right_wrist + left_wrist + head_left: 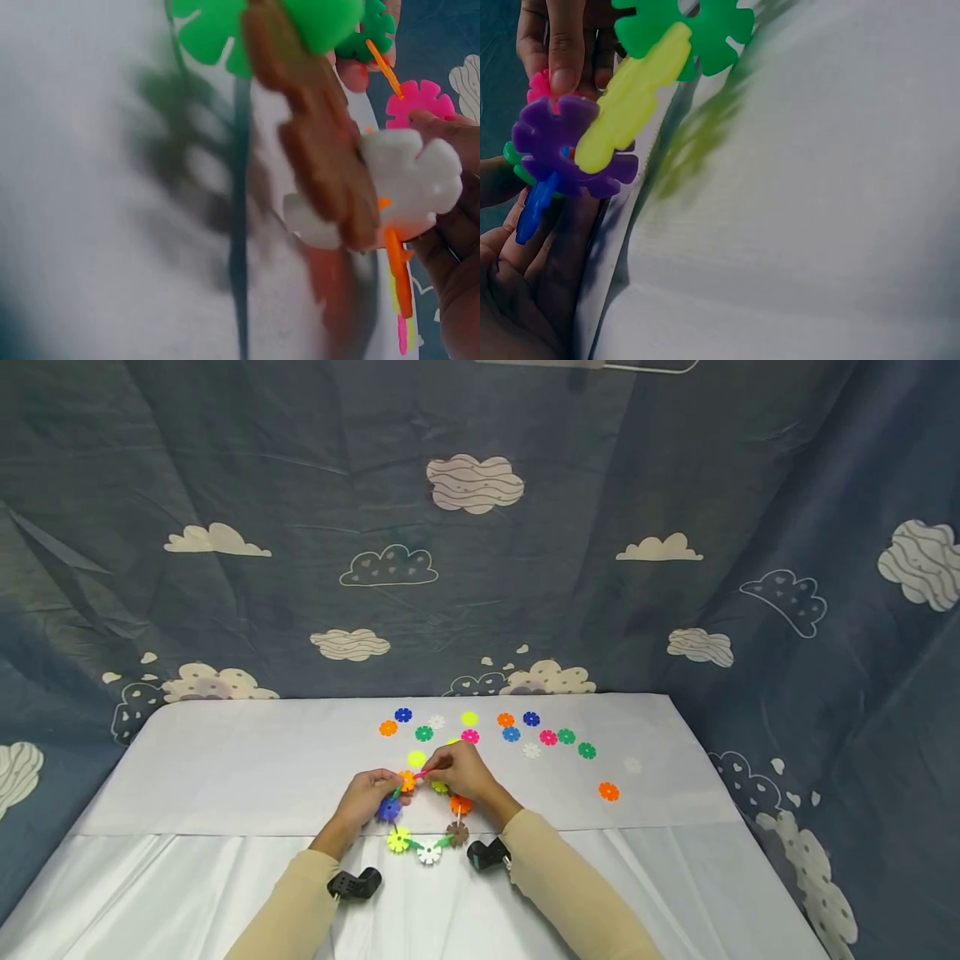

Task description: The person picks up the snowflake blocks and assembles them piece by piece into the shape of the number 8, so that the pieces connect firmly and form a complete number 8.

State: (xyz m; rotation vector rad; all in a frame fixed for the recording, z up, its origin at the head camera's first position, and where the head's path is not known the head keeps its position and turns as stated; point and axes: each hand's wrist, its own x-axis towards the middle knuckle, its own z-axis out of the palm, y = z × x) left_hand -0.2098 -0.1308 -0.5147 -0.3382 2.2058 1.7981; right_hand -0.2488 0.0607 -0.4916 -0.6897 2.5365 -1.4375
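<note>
Snowflake-disc chain (429, 856) btwn hands: L hand (366, 798) pinching orange disc (407, 782), R hand (467, 773) pinching pink disc (420, 101).

Two hands (366, 797) (465, 772), one chain (429, 856) — three loose orange discs (609, 792), three green ones (587, 750)

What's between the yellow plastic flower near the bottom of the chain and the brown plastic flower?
In the head view, a green plastic flower seen nearly edge-on, then a white plastic flower, then another green plastic flower.
</note>
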